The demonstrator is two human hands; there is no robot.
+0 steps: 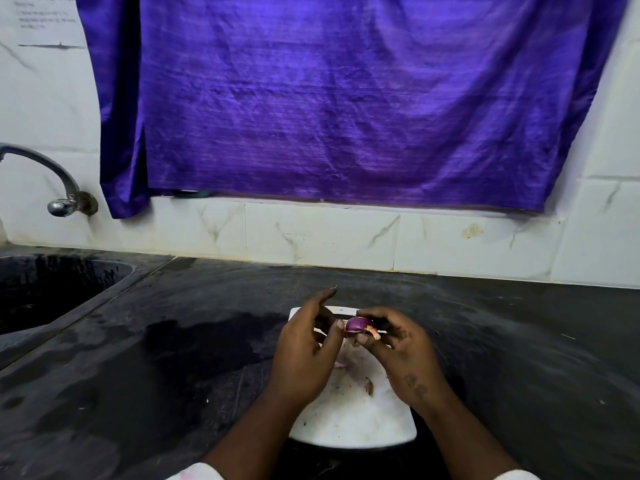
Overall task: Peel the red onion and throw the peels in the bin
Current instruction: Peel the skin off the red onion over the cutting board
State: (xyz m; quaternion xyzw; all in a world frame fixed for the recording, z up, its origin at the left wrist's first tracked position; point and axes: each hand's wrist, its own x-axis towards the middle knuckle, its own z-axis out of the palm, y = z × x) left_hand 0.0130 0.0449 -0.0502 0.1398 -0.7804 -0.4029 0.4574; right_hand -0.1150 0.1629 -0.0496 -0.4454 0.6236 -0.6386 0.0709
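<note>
A person stands at a dark stone bench (207, 341), seen from above through a head-worn camera, with both bare forearms reaching in from the bottom edge of the view. The hands meet above the far end of a white chopping board (353, 424) that lies near the front edge of the bench, right of the middle.

The right hand (403, 355) is curled, its fingertips and thumb closed around a small red onion (356, 323), holding it up off the board. The onion's glossy purple flesh shows on top, and a pale flap of peel (373, 332) hangs loose at its right side against the right thumb. The left hand (304, 355) is partly open just beside the onion: its thumb and nearer fingers bend in toward the onion's left side, while the forefinger points up and away. Whether the left fingertips actually pinch any skin cannot be told.

On the board, below the hands, lie a few torn scraps of onion skin (369, 386) and dark specks.

A wet patch (214, 341) darkens the bench left of the board. A black sink (52, 289) is sunk into the bench's far left corner, with a curved metal tap (62, 195) fixed to the white tiled wall (329, 237) above it. A large purple cloth (346, 98) hangs across the wall behind the bench.
</note>
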